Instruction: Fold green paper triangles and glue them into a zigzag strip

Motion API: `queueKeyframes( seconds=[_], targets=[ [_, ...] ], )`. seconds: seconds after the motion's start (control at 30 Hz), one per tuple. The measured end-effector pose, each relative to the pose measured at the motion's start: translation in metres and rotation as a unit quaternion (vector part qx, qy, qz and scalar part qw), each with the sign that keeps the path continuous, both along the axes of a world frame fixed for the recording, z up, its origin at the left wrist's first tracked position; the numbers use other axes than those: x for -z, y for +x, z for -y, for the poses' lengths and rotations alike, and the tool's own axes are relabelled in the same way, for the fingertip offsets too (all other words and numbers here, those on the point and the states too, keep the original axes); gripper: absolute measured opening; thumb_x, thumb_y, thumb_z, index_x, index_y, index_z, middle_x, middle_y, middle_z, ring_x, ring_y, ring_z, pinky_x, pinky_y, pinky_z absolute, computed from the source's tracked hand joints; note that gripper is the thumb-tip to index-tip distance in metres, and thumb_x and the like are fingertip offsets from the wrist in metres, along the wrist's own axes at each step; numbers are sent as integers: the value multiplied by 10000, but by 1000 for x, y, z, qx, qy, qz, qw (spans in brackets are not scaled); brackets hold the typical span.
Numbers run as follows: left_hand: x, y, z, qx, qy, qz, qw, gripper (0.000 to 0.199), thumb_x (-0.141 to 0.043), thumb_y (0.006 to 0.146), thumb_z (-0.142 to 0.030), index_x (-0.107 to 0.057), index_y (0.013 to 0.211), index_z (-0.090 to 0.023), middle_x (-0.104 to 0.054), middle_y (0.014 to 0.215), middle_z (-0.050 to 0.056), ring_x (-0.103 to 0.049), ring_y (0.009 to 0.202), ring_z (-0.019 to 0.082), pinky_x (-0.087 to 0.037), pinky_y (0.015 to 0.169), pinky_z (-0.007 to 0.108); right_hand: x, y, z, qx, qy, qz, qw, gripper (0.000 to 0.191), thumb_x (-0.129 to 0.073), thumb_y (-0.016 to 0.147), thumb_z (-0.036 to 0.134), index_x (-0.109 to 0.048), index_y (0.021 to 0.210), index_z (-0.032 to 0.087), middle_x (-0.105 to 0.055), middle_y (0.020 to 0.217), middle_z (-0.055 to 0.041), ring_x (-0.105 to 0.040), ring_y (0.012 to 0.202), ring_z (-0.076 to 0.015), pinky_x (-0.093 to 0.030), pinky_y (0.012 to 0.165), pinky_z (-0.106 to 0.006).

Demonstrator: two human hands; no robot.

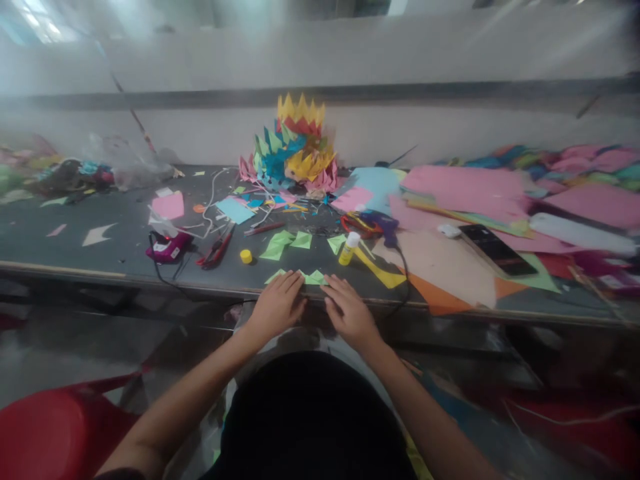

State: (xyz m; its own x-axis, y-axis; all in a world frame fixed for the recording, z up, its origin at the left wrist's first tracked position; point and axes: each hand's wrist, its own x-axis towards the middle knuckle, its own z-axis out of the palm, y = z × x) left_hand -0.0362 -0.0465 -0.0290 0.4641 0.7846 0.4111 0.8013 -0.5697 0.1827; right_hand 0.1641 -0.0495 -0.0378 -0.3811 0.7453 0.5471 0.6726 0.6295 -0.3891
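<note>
I see the left hand (279, 303) palm-down, fingers flat and side by side over the green strip (314, 279), thumb apart from them. The right hand (353, 317) sets its fingertips at the strip's right end, fingers close together, thumb held off. I cannot tell how hard either presses. The strip lies along the table (65, 261)'s near edge, its middle showing between the hands. Just beyond, I have green pieces (301, 240), a yellow cap (245, 257) on the left and a glue stick (349, 249) on the right. Farther out are a phone (497, 250) and, by the wall (210, 130), piled crowns (303, 120).
</note>
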Motion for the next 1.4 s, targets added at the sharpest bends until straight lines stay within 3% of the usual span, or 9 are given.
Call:
queueKeyframes(
  seconds=[0.13, 0.27, 0.43, 0.63, 0.8, 0.93, 1.1, 1.23, 1.4],
  targets=[
    [-1, -17, -4, -21, 11, 19, 1000, 371, -444, 867, -300, -498, 1207, -163, -559, 1243, 104, -491, 1174, 226, -368, 1035, 423, -4, 13, -6, 73, 23, -75, 994, 229, -444, 844, 196, -634, 972, 201, -624, 1028, -99, -568, 1000, -219, -459, 896, -407],
    [-2, -25, -7, -39, 23, 22, 999, 316, -445, 869, -302, -537, 1145, -179, -592, 1195, 89, -527, 1124, 217, -368, 1026, 431, -14, 28, -21, 125, 36, 2, 991, 279, -438, 769, 100, -641, 947, 172, -516, 1157, -145, -490, 1098, -282, -422, 923, -465],
    [-7, -15, -7, -40, 38, 25, 998, 289, -445, 870, -288, -554, 1116, -181, -584, 1209, 85, -516, 1133, 220, -348, 1025, 436, -20, 40, -41, 95, 0, 82, 992, 476, -403, 709, 22, -598, 1105, 202, -393, 1335, -119, -392, 1226, -299, -395, 963, -489],
    [-11, 4, -11, -8, 30, 17, 999, 283, -444, 870, -276, -576, 1091, -158, -629, 1122, 84, -560, 1040, 213, -409, 961, 396, -19, 40, -66, 77, -8, 119, 990, 608, -395, 710, 14, -499, 1267, 235, -445, 1305, -122, -472, 1148, -281, -435, 914, -467],
    [-3, 11, -8, 1, 31, 18, 999, 346, -453, 866, -304, -542, 1166, -155, -590, 1198, 99, -519, 1112, 223, -389, 985, 400, -24, 36, -71, 79, 48, 87, 992, 477, -416, 762, 67, -559, 1188, 225, -573, 1075, -121, -549, 1003, -264, -454, 866, -438],
    [1, 17, -7, -13, 20, 12, 1000, 406, -453, 864, -360, -512, 1211, -157, -551, 1260, 97, -484, 1164, 239, -356, 1015, 413, -32, 27, -67, 44, 83, -21, 995, 334, -458, 834, 216, -542, 1157, 214, -624, 1038, -96, -579, 962, -241, -458, 842, -384],
    [2, 23, -8, -25, 20, 16, 999, 414, -480, 844, -379, -515, 1205, -180, -537, 1278, 92, -471, 1183, 236, -350, 1019, 420, -37, 11, -78, 64, -12, -134, 989, 286, -470, 840, 411, -578, 982, 188, -663, 792, -55, -602, 655, -179, -464, 620, -287],
    [3, 24, -7, -32, 27, 17, 999, 414, -480, 840, -375, -512, 1203, -179, -532, 1287, 80, -469, 1188, 227, -344, 1024, 412, -39, 1, -89, 1, -84, -54, 995, 323, -455, 813, 474, -579, 840, 177, -627, 665, -41, -570, 578, -170, -411, 548, -264],
    [6, 24, -6, -38, 33, 14, 999, 415, -457, 850, -392, -516, 1199, -176, -528, 1293, 80, -470, 1191, 227, -341, 1026, 403, -36, -2, -88, -22, -89, 24, 995, 310, -436, 812, 456, -567, 815, 175, -616, 658, -44, -565, 602, -174, -381, 570, -261]
  ],
)
